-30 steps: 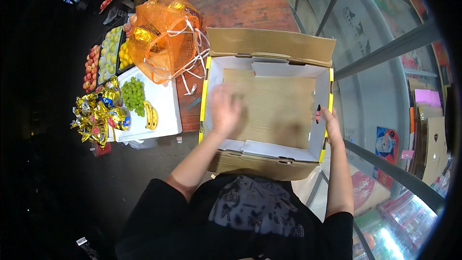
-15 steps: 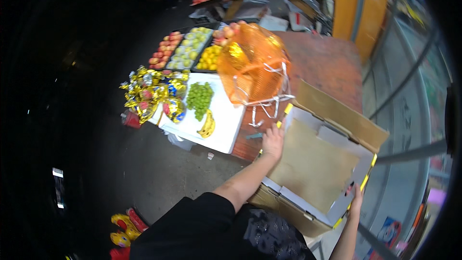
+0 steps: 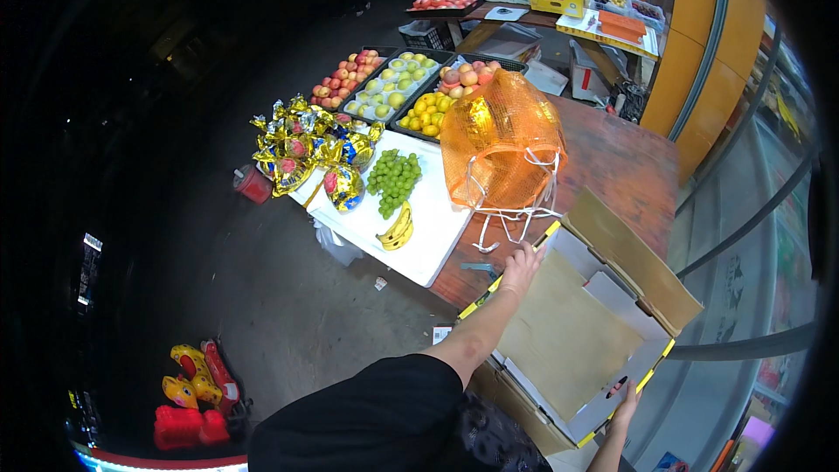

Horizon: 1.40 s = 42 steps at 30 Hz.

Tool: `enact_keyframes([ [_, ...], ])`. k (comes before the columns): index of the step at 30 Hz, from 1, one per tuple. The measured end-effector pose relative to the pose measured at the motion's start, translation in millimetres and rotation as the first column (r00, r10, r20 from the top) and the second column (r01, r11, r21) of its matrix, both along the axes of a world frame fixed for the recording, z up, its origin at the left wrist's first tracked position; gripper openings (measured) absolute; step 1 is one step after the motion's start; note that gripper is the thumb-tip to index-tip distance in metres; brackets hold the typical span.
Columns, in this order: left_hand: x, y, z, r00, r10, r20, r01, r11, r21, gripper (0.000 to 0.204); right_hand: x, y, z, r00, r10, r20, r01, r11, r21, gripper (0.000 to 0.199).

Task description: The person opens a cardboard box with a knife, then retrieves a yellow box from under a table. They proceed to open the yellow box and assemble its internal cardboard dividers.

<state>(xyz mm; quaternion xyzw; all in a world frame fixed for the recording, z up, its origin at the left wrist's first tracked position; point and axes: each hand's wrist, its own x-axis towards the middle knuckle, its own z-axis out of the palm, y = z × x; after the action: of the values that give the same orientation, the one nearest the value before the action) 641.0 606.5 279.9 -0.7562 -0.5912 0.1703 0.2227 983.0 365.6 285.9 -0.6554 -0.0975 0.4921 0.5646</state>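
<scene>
An open cardboard box [image 3: 587,343] with white inner flaps and yellow edge tape lies in front of me, with nothing inside it. My left hand [image 3: 522,267] grips its left rim near the far corner. My right hand [image 3: 626,402] holds the box's near right edge. Just beyond my left hand a bulging orange net sack [image 3: 499,144] with white drawstrings stands on a reddish wooden table [image 3: 622,166].
A white board [image 3: 434,216] carries green grapes [image 3: 395,179] and bananas [image 3: 398,229]. Gold foil-wrapped fruit [image 3: 301,149] and crates of apples and oranges [image 3: 398,87] lie beyond. Red and yellow toys [image 3: 194,389] sit on the dark floor at lower left. Glass panels stand to the right.
My view has swung left and up, bringing the fruit display into sight. My left hand moved from the box's floor out to its left rim; my right hand stayed on the right edge.
</scene>
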Motion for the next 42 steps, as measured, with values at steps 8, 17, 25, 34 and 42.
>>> enact_keyframes([
  [8, -3, 2, -1, 0.996, 0.003, 0.090, 0.008, 0.992, -0.128, 0.066, 14, -6, -32, 1.000, -0.002, -0.002, 0.002, 0.999, 0.051, 0.031],
  [17, -13, 3, 14, 0.974, 0.020, 0.224, 0.021, 0.983, -0.180, 0.062, -66, 29, 69, -0.050, 0.139, 0.989, -0.286, 0.947, -0.147, 0.047],
  [25, -9, 7, 32, 0.983, -0.050, 0.174, 0.094, 0.963, -0.253, 0.065, -235, 126, -116, 0.814, 0.569, 0.115, -0.577, 0.816, 0.048, 0.045],
  [34, -21, 6, 26, 0.975, -0.015, 0.221, 0.078, 0.957, -0.279, 0.078, -313, 193, -65, 0.739, 0.210, -0.640, -0.385, 0.911, -0.146, 0.017],
  [42, -8, 11, 38, 0.962, -0.026, 0.272, 0.114, 0.942, -0.316, 0.076, -317, 210, -95, 0.745, 0.144, -0.651, -0.377, 0.897, -0.233, 0.024],
])
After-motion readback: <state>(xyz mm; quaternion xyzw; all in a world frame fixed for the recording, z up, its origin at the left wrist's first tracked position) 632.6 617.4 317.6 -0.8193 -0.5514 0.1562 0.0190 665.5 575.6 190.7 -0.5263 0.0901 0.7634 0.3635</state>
